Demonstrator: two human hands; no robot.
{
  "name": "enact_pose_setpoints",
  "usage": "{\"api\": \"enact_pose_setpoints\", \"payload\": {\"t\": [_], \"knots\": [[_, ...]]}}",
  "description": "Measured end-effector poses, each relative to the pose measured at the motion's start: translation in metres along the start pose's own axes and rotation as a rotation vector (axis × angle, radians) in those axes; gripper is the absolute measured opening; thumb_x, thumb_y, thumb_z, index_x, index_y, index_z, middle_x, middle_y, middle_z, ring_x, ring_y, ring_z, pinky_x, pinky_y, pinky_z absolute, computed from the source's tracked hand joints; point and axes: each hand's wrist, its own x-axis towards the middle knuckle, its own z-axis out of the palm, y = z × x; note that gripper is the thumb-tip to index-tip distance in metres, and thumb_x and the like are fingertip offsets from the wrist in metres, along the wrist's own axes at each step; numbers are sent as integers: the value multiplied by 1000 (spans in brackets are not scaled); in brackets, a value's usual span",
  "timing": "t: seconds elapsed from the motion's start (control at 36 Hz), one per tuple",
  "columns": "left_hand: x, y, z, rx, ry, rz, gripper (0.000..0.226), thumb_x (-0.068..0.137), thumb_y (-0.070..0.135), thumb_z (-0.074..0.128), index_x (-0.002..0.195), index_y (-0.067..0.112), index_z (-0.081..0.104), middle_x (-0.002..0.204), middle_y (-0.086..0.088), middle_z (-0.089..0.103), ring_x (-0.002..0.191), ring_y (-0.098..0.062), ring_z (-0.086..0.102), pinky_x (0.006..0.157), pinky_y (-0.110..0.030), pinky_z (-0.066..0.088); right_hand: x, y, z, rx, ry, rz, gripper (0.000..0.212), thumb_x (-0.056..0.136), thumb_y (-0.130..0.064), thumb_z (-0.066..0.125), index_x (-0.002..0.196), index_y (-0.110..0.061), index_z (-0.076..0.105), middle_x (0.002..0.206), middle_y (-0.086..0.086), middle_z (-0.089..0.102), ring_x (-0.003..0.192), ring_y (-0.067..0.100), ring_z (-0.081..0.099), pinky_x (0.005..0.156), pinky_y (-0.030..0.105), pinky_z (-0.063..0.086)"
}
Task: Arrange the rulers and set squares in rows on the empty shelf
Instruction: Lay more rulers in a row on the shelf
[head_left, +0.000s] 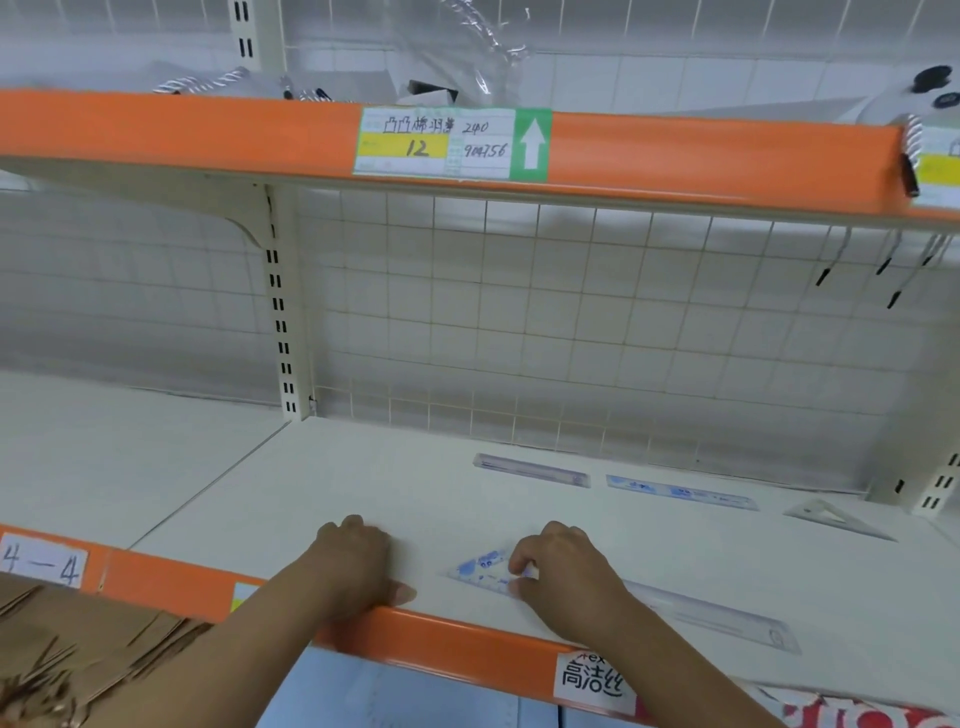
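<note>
Shelf (311, 493) front: our right hand (566, 582) pinches a blue-printed set square (483, 569) lying flat, fingers clamped on its corner. Our left hand (353, 566) rests alongside, fingers curled together, empty. Beyond the fingers lie a pale ruler (530, 470), a blue ruler (680, 492) and a clear set square (836, 517); a long ruler (717, 616) lies just right.

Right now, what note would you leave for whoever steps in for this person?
Left hand: fingers curled, holding nothing, resting at the shelf's front edge.
Right hand: pinching the blue set square, which lies flat near the front.
Front ruler: lies just right of that hand.
Done: back row laid, with back clear ruler, blue-printed ruler and clear set square.
Left: line up the blue set square with the front ruler; further stock is not in view.
</note>
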Motion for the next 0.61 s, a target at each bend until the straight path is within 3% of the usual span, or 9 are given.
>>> {"api": "enact_pose_setpoints", "payload": {"t": [0.11,0.22,0.61], "knots": [[1,-1,1,-10,5,-10,51,94,50,48,125,10,51,130,-9,47,111,-21,42,81,-27,27,3,-2,0,-21,-17,-5,25,94,-33,55,115,-26,64,108,-2,49,114,17,45,93,26,40],[5,-5,7,-59,11,-36,54,89,55,53,125,14,51,127,-8,45,116,-24,43,83,-28,31,7,-5,2,-34,-23,-14,24,95,-31,53,115,-26,65,118,1,52,114,18,45,93,26,41],[10,-11,15,-144,32,-61,55,85,55,59,122,15,53,122,-7,44,114,-25,42,91,-31,38,33,-10,7,-158,-8,-35,30,98,-31,46,123,-25,62,122,2,51,115,21,45,95,29,42]]}}
